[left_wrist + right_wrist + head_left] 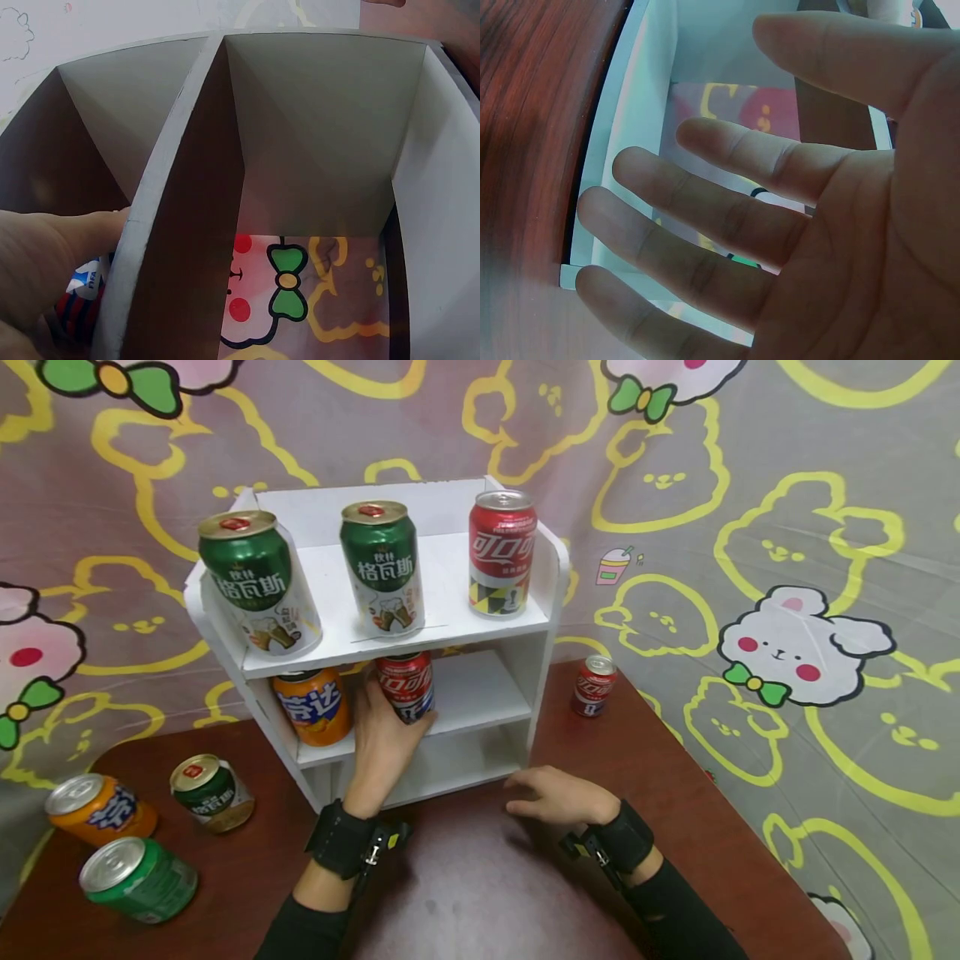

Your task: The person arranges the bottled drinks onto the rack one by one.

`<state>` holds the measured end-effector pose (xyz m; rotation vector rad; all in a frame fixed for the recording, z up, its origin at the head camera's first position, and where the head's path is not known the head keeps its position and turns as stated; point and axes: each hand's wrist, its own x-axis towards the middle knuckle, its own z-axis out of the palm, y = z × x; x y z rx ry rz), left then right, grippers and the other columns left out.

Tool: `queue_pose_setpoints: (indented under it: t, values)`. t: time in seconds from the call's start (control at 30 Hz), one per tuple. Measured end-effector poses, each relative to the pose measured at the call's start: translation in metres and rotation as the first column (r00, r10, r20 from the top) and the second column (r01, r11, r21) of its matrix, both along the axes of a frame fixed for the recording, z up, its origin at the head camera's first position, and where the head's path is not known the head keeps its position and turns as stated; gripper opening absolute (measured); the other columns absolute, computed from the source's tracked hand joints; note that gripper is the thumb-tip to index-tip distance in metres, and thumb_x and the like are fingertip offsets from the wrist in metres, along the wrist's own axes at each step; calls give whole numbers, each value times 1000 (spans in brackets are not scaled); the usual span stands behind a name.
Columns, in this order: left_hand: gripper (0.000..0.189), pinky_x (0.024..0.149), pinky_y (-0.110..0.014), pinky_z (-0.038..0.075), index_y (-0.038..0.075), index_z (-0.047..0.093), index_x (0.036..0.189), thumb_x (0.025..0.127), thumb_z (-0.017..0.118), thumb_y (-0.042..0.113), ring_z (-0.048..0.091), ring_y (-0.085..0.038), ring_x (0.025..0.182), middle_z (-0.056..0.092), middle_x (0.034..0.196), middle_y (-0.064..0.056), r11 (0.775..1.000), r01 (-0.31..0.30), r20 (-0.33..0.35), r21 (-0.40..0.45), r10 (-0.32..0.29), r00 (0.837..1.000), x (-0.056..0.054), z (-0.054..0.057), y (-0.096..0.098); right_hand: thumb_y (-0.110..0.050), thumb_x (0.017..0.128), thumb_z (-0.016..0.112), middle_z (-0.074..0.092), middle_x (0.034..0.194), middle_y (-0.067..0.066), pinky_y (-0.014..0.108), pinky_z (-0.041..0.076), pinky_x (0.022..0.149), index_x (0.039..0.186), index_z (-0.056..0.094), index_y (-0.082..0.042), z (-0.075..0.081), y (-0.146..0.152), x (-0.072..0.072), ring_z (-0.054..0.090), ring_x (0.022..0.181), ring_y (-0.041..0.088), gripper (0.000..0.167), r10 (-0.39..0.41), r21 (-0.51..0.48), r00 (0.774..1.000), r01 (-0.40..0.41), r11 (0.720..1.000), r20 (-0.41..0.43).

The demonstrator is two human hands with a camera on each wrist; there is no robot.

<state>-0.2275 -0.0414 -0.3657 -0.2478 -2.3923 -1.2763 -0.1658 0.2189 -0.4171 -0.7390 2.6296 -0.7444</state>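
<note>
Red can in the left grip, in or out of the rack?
In: the red can is under the top board, the left grip on it.

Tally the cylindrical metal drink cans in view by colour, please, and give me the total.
Red cylindrical metal cans: 3
Orange cylindrical metal cans: 2
Green-and-white cylindrical metal cans: 3
Mostly green cylindrical metal can: 1
Total: 9

Head view: left hand (386,735) covered lower left of red can (408,685); upper shelf (446,585) overlapped tops of that can and orange can (315,708). Lettering on green can (142,881) too small to read. Black sleeves (690,922) ran off bottom edge. Left wrist view: red can mostly hidden. Right wrist view: right hand (832,232) cut by right, bottom edges.
</note>
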Motion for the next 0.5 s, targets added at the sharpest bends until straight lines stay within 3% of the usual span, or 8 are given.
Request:
queue_pose_setpoints:
  t: [0.33,0.5]
  values:
    - [105,102,-47,32,6,9,149,71,78,18,40,-35,124,36,137,-22,996,93,50,8,-93,994,-1,4,-5,-35,95,57,62,116,3,34,46,89,124,59,-5,3,-2,2,56,103,10,42,6,1,1000,-6,1000,-12]
    - [102,102,-48,32,6,9,148,73,76,16,41,-36,123,37,136,-22,995,98,81,9,-98,992,0,6,-6,-35,95,56,62,116,2,34,47,88,124,59,-5,3,-1,3,56,103,10,42,6,-6,1000,-6,1000,-10]
